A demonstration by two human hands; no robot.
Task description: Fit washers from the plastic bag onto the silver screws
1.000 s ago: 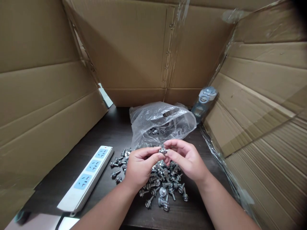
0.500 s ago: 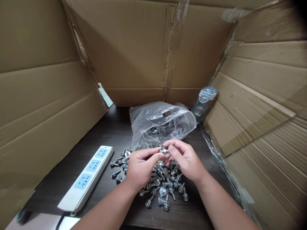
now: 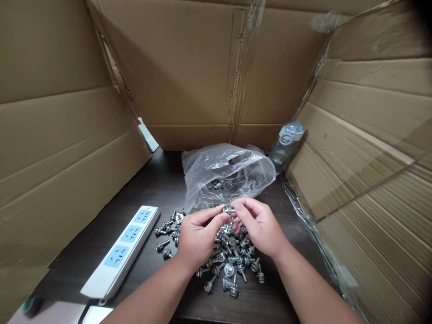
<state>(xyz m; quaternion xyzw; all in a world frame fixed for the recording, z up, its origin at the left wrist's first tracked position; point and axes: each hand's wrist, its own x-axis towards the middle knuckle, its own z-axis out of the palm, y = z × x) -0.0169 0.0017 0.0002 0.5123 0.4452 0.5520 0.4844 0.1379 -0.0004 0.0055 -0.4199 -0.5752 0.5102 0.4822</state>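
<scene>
A small silver bolt with a washer is held up between my two hands, above the pile. My left hand pinches its head end between thumb and forefinger. The fingertips of my right hand are closed on the shank end, and the rest of those fingers curl beneath. Below both hands lies a heap of metal bolts with washers, partly covered by the hands. Just behind them a translucent plastic bag lies with its mouth towards me and several dark small pieces inside.
A white power strip with blue sockets lies at the left on the dark table. A blue-capped water bottle stands at the back right. Cardboard walls enclose the table on the left, back and right.
My right hand has shifted very slightly at the bolt's shank, and the bolt sits a touch further left. My left hand keeps its pinch. The pile and bag are unchanged.
</scene>
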